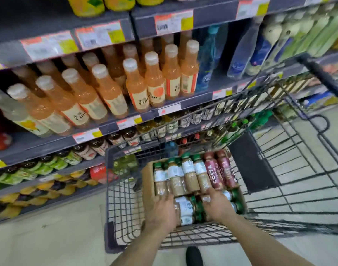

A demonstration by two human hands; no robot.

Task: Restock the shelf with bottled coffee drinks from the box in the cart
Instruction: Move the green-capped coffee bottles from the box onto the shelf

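A cardboard box (147,181) lies in the wire cart (122,214), packed with bottled coffee drinks: several green-capped, white-labelled ones (188,175) and two maroon Costa bottles (214,173) at its right. Both hands reach into the near end of the box. My left hand (161,212) curls its fingers round a green-capped bottle (185,210) lying there. My right hand (217,205) grips another bottle beneath it, mostly hidden by the hand. The shelf (106,129) stands to the left and beyond the cart.
The shelves hold rows of orange juice bottles (154,81), blue water bottles (208,60), and dark-capped and green bottles lower down. The cart's handle (325,79) is at the far right. A dark shoe (194,256) shows on the pale floor below.
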